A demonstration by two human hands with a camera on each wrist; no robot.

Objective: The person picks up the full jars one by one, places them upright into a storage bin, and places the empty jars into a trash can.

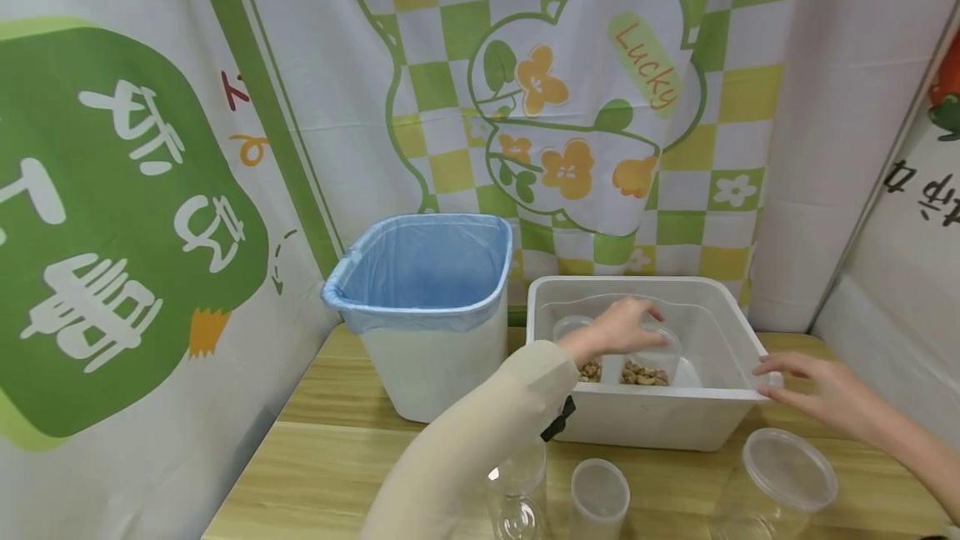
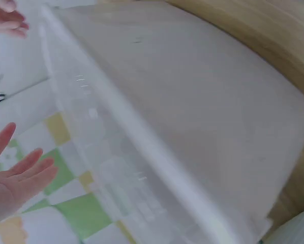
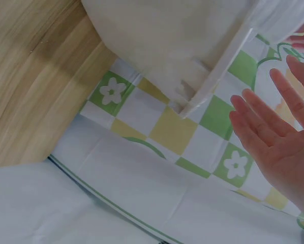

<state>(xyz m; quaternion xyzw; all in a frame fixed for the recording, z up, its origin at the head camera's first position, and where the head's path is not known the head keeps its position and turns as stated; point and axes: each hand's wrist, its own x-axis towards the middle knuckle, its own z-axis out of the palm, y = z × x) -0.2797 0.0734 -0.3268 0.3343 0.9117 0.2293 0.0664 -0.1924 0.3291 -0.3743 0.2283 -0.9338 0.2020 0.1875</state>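
Observation:
A white rectangular tub (image 1: 645,422) stands on the table with clear plastic containers inside. One of them, a clear container (image 1: 678,348) with brown shelled nuts (image 1: 643,373), sits below my left hand (image 1: 618,326); another on the left is partly hidden by that hand. In the left wrist view the left hand (image 2: 17,183) is spread above the tub's rim, with nothing in its grasp. My right hand (image 1: 825,390) is by the tub's right rim in the head view, fingers extended. The right wrist view shows the right hand (image 3: 284,137) with straight fingers, holding nothing.
Left of the tub is a white bin (image 1: 442,365) lined with a blue bag (image 1: 420,261). Along the front stand a clear jar (image 1: 519,490), a small lidded container (image 1: 600,492) and a large lidded jar (image 1: 783,473). A printed curtain (image 1: 600,132) hangs behind.

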